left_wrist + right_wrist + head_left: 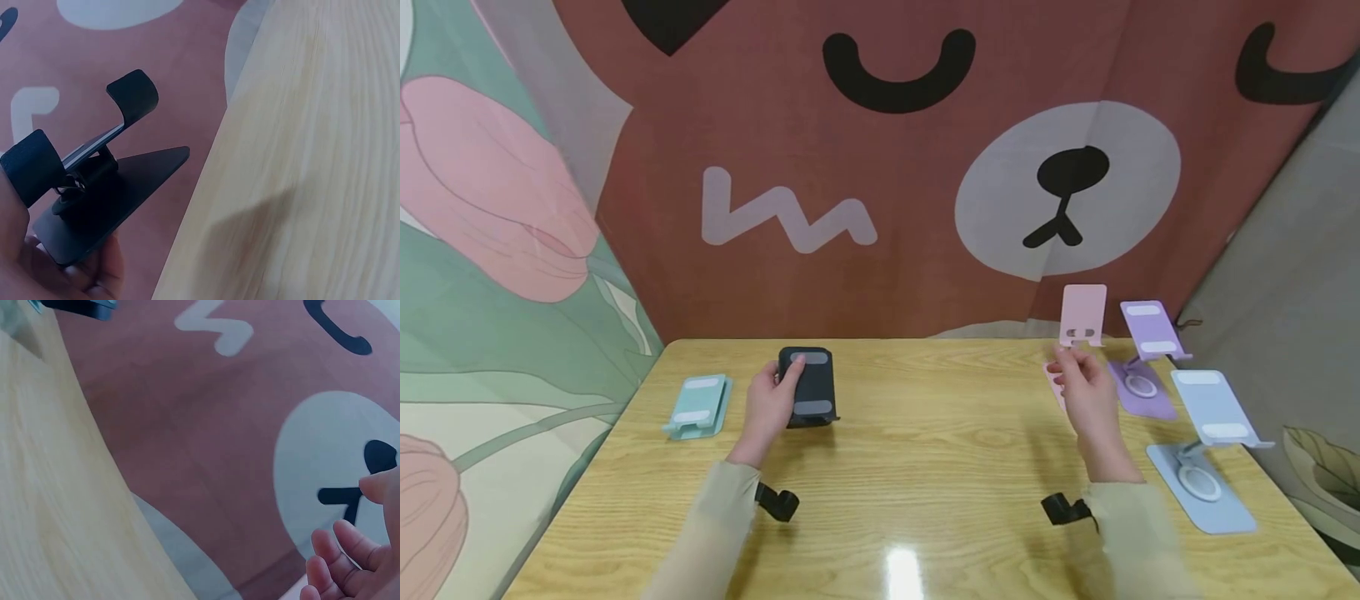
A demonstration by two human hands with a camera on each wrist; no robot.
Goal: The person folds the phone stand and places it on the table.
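My left hand (pixel 766 412) grips a black phone stand (pixel 812 387) above the table, thumb across its front plate and fingers behind. In the left wrist view the black phone stand (pixel 94 212) appears from its lower end, its plate folded close to the base and two curved lips sticking out. On the other side, my right hand (pixel 1090 404) is raised in front of an unfolded pink phone stand (pixel 1083 310), covering much of its lower part. The right wrist view shows the right hand (pixel 365 562) with loosely bent fingers, thumb apart from them and nothing between.
A folded teal phone stand (pixel 697 404) lies at the left of the wooden table (pixel 925 467). Unfolded purple (pixel 1150 329) and light blue (pixel 1213 404) phone stands stand along the right edge. A printed cloth (pixel 895 283) hangs behind the table.
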